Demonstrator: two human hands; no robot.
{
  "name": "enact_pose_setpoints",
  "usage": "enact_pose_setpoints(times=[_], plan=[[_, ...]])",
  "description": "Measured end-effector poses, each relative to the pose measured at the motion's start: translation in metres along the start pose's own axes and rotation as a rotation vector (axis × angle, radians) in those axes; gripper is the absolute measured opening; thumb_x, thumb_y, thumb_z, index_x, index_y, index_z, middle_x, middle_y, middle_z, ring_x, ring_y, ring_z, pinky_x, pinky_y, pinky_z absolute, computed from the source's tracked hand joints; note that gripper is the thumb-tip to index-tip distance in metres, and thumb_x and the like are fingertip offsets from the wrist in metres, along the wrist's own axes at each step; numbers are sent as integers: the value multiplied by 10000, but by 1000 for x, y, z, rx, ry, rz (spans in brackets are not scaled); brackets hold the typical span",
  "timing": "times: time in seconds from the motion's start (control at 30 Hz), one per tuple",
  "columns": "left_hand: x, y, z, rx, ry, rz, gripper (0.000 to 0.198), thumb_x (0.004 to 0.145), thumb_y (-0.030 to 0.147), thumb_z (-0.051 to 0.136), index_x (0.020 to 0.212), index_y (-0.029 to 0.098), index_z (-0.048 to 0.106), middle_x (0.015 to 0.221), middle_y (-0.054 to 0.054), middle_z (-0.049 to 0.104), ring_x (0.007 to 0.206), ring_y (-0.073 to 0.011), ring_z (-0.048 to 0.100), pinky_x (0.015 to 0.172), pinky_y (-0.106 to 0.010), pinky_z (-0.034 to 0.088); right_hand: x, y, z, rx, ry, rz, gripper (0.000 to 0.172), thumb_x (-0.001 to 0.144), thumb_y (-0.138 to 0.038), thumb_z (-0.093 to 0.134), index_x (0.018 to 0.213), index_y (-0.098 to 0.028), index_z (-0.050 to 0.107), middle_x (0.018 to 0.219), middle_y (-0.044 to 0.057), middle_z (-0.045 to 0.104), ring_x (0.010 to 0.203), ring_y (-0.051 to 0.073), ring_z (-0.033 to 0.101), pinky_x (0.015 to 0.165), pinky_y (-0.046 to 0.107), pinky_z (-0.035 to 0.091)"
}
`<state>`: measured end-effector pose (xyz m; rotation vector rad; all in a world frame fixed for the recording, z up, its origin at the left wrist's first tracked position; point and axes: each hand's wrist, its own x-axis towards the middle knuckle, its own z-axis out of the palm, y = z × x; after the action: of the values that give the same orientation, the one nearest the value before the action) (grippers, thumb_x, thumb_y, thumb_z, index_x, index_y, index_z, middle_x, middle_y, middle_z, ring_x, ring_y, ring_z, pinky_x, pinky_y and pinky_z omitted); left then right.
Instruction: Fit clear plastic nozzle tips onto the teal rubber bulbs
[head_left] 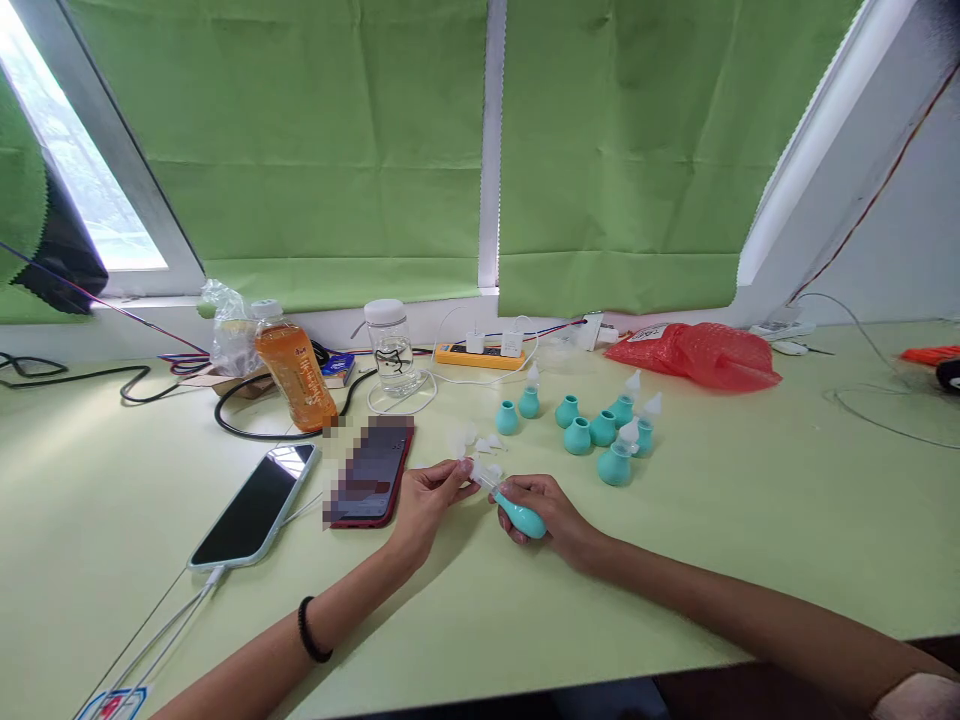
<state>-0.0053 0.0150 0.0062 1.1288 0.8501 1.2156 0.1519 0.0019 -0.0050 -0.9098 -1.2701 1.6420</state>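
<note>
My right hand (pixel 536 505) is wrapped round a teal rubber bulb (pixel 523 517) that lies tilted, its narrow end toward my left hand. A clear plastic nozzle piece (pixel 485 476) sits at that narrow end. My left hand (pixel 439 490) pinches the far end of this nozzle between thumb and fingertips. Just beyond my hands lie several small white translucent tips (pixel 491 442). To the right stand several teal bulbs, some with open necks like this bulb (pixel 577 436), others fitted with clear nozzles and white tips, such as the near bulb (pixel 615 465).
Two phones, one white-cased (pixel 255 508) and one red-cased (pixel 375 475), lie on the left with charging cables. Behind stand an orange drink bottle (pixel 296 375), a clear jar (pixel 391 350) and a power strip (pixel 480 357). A red bubble-wrap bag (pixel 697 357) lies at the back right.
</note>
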Motion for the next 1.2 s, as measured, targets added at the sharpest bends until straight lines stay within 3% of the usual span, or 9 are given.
enact_pose_setpoints(times=[0.57, 0.83, 0.9, 0.97, 1.03, 1.07, 1.13, 1.17, 1.2], plan=[[-6, -1, 9, -55, 39, 59, 184, 679, 296, 610, 731, 137, 685, 796, -39, 607, 808, -153, 532, 744, -287, 493, -1, -2, 7, 15, 3, -50, 282, 711, -413, 536, 668, -136, 504, 505, -14, 520, 377, 65, 431, 397, 201, 306], [-5, 12, 12, 14, -29, 51, 234, 702, 314, 580, 784, 119, 680, 911, -74, 615, 879, -195, 531, 791, -322, 470, 0, -5, 3, -173, -35, -242, 228, 752, -395, 491, 763, -168, 476, 581, -20, 498, 453, 83, 449, 469, 224, 370], [-11, 19, 15, 56, 34, 95, 260, 721, 325, 556, 858, 130, 660, 973, -84, 600, 921, -210, 514, 789, -328, 462, 4, -7, -3, -276, 60, -340, 211, 743, -379, 509, 795, -177, 480, 651, -8, 510, 554, 105, 485, 558, 241, 405], [-25, 30, 21, 116, 107, 223, 255, 738, 319, 536, 900, 152, 640, 996, -85, 591, 934, -210, 507, 778, -317, 451, 11, -11, -12, -418, 248, -458, 219, 729, -371, 527, 836, -185, 486, 748, 9, 524, 687, 133, 501, 655, 258, 408], [-45, 47, 27, 208, -11, 357, 203, 738, 310, 539, 821, 156, 643, 883, -86, 614, 814, -186, 542, 729, -293, 449, 18, -15, -23, -560, 441, -554, 239, 726, -372, 524, 879, -193, 479, 831, 22, 527, 783, 153, 491, 710, 273, 396], [-55, 56, 30, 250, -178, 404, 203, 730, 333, 545, 723, 155, 642, 756, -82, 622, 717, -172, 554, 691, -282, 451, 22, -17, -29, -621, 511, -585, 245, 732, -373, 513, 896, -195, 474, 855, 26, 526, 803, 159, 487, 723, 282, 393], [-75, 70, 32, 258, -641, 407, 405, 738, 501, 451, 557, 171, 600, 582, -79, 605, 570, -154, 552, 596, -261, 457, 29, -21, -40, -738, 593, -618, 243, 744, -374, 492, 907, -196, 477, 861, 32, 531, 812, 167, 489, 732, 299, 394], [-83, 74, 31, 238, -786, 410, 540, 752, 584, 320, 468, 189, 552, 511, -74, 576, 512, -140, 542, 527, -235, 453, 32, -22, -44, -793, 613, -628, 240, 744, -372, 491, 904, -194, 486, 859, 35, 539, 811, 171, 495, 734, 307, 397], [-89, 75, 29, 265, -811, 441, 612, 742, 634, 227, 399, 206, 500, 442, -67, 531, 455, -127, 519, 460, -217, 434, 35, -22, -48, -841, 620, -638, 236, 741, -367, 495, 900, -193, 496, 857, 38, 549, 810, 175, 504, 734, 313, 401]])
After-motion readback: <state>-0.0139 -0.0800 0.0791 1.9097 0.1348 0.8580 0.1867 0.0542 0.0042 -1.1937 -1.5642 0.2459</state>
